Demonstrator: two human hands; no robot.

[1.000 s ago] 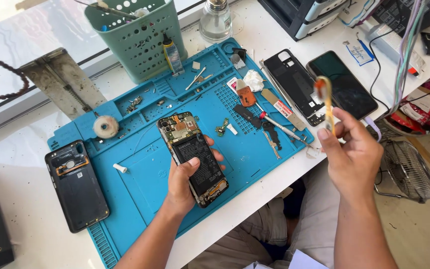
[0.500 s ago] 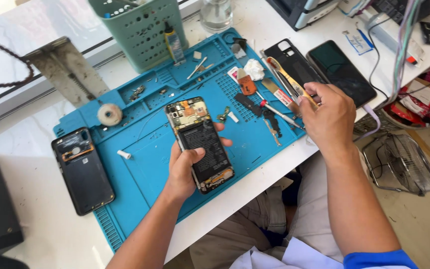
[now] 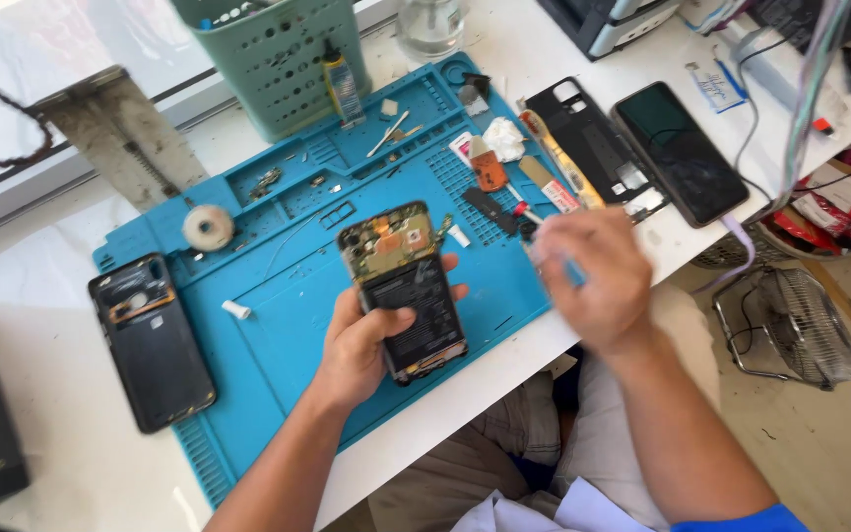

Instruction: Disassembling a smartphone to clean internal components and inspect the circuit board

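My left hand [image 3: 361,345] grips an opened phone [image 3: 401,286] from below, its battery and circuit board facing up, just above the blue work mat [image 3: 278,325]. My right hand [image 3: 588,276] is blurred, hovering over the mat's right edge beside a red-tipped tool [image 3: 522,209] and an orange pry tool [image 3: 488,172]. Its fingers are curled, and I cannot tell whether anything is in them. A yellow-handled brush [image 3: 554,153] lies on a black phone frame [image 3: 593,138].
A phone back cover [image 3: 155,340] lies at the mat's left edge, a tape roll [image 3: 208,227] above it. A green basket [image 3: 278,59] and a glass bottle [image 3: 430,25] stand behind. A black phone [image 3: 680,150] rests at right; a fan [image 3: 790,325] is on the floor.
My right hand put the yellow-handled brush down on the black frame, then dropped toward the tools at the mat's right edge. My left hand kept hold of the opened phone.
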